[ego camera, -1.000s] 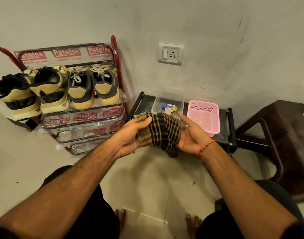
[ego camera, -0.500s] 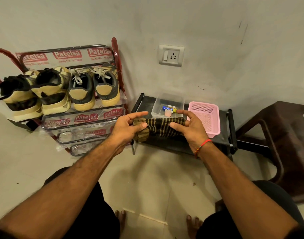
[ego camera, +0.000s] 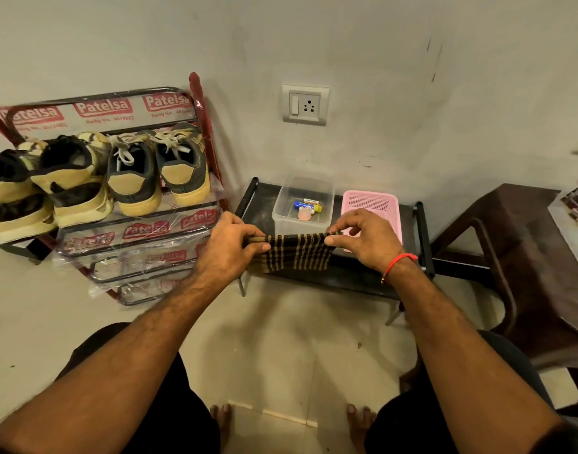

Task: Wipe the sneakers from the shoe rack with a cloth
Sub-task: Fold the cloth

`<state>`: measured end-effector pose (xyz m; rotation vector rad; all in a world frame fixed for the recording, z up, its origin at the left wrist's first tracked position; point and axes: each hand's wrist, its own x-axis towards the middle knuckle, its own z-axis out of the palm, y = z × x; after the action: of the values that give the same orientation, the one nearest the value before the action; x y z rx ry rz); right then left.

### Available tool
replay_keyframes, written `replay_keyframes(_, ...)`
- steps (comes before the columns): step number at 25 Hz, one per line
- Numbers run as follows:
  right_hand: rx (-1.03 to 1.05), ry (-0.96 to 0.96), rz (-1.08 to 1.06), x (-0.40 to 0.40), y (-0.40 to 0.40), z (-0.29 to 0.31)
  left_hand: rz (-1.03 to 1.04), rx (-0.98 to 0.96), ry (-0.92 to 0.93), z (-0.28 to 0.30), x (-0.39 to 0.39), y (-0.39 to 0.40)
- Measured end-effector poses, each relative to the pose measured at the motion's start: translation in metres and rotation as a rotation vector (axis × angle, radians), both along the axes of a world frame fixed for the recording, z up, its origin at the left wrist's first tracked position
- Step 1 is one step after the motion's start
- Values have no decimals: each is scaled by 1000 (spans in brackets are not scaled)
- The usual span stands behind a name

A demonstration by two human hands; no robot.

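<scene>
The fingers (ego camera: 259,245) of the left hand (ego camera: 228,247) are pinching one top corner of the cloth (ego camera: 294,252), thumb and forefinger closed on the edge, while the right hand (ego camera: 367,237) is pinching the other corner, its spare fingers lifting loosely above. Between the two grips the checked cloth is hanging taut along its top edge and drooping below, in front of the low black bench (ego camera: 343,276) just beyond the fingers. By my reading, the person is spreading or folding the cloth to ready it; no wiping is going on yet. The sneakers (ego camera: 133,175) are sitting well to the left of the left fingers, heels outward, on the top shelf of the rack (ego camera: 143,231), untouched. The next move is likely calling for one hand to bunch the cloth and the other to reach left and lift a sneaker off the shelf. Just behind the fingers, a clear tub (ego camera: 302,208) holding small items and a pink basket (ego camera: 369,203) are standing on the bench; the right hand is covering the basket's near edge. The leftmost sneaker is being cut off by the frame, the tub's contents are too small to name, and the cloth's far face is hidden.
</scene>
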<state>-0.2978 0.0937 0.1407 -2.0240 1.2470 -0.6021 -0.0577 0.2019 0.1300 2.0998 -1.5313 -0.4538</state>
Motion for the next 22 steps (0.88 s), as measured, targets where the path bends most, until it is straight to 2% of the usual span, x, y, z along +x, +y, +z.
replay_keyframes(3, -15, 21, -73, -20, -16, 9, -31, -11, -171, 5, -13, -11)
replay_keyframes(6, -150, 13, -188, -44, -45, 10, -84, 3, -154, 21, -43, -35)
replay_keyframes(9, -150, -33, -296, -63, -73, 9, -68, 43, -145, 34, -71, -75)
replay_keyframes(13, -145, -51, -385, -82, -117, -2, -99, 36, 173, 34, -98, -136)
replay_keyframes(16, -66, -77, -426, -91, -146, -28, -51, 68, 299, 19, -110, -181)
replay_keyframes(19, 14, -196, -471, -100, -168, -50, -6, 94, 441, -3, -120, -219)
replay_keyframes(22, 26, -285, -478, -104, -185, -62, 3, 58, 497, -21, -126, -243)
